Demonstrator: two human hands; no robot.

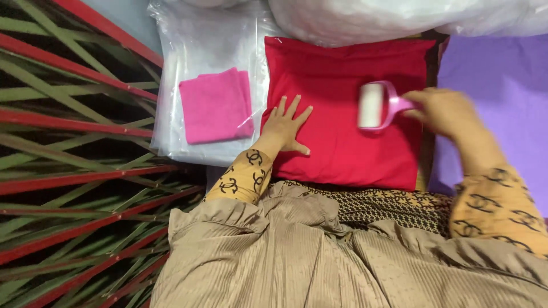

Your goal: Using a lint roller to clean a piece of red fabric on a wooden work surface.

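A red cushion cover (348,85) lies flat in front of me. My left hand (285,125) rests flat on its left part, fingers spread. My right hand (448,111) grips the pink handle of a lint roller (374,105), whose white roll lies on the red cover's right half; the hand and roller are blurred. Both my sleeves are mustard with a black pattern.
A folded pink cloth (216,105) lies on a stack of clear plastic bags (197,40) left of the red cover. White plastic-wrapped bundles (371,17) sit behind. Purple fabric (502,85) is on the right, a red-and-green patterned mat (74,171) on the left.
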